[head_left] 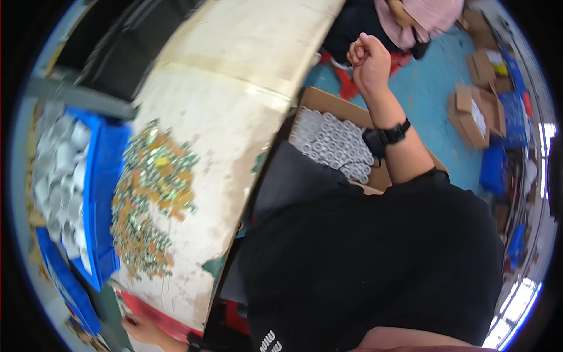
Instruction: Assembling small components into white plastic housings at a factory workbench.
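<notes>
Table: a long pale worktable [234,88] runs from near left to far middle; its top is worn and chipped; one edge curves down past the black shirt
Floor: blue-green floor [434,88] on the right; about five brown boxes [472,117] sit far right
Pile: one heap of tiny green and orange parts [149,193] lies on the left side of the table, just beside the blue bin
Blue bin: one blue bin [105,176] at the far left, full of white pieces, too many to count
Open box: one brown box of white rings [331,141] sits on the floor, between the table edge and the raised arm
Right hand: the right hand [368,56] is up in the air, curled in a tight fist; I cannot tell if it holds anything; it is well above the box of white rings; a black watch [387,136] is on the wrist
Left hand: the left hand [141,330] is at the near left bottom, touching a red thing [155,317]; its fingers are too cut off to tell
Other person: one person in a pink top [422,17] sits far off
</notes>
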The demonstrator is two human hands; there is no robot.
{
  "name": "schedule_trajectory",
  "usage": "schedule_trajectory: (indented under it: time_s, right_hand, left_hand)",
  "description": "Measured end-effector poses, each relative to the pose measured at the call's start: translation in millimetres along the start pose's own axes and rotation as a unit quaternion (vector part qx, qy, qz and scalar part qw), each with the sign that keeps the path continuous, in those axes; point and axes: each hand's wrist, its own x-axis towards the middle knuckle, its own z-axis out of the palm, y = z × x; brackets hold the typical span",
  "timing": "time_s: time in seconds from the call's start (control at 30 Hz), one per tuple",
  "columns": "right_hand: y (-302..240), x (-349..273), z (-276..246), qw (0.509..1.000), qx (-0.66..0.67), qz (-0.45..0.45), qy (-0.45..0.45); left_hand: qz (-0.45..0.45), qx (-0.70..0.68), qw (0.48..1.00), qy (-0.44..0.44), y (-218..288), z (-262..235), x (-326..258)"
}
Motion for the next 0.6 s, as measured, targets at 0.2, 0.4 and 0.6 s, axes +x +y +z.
schedule_trajectory:
  time_s: [0.2,0.4,0.6]
  right_hand:
    - [146,-45,-275,0.786,-0.597,0.047,0.151]
    - [269,-183,-305,0.659,-0.622,0.400,-0.138]
    - [327,-215,-256,0.491,-0.691,0.332,-0.413]
  left_hand:
    - [0.016,0.061,0.998,-0.017,-16,-4,-26]
    - [-0.115,-0.062,0.991,-0.025,-2,-8,-32]
    - [-0.056,0.162,0.983,-0.064,31,-37,-32]
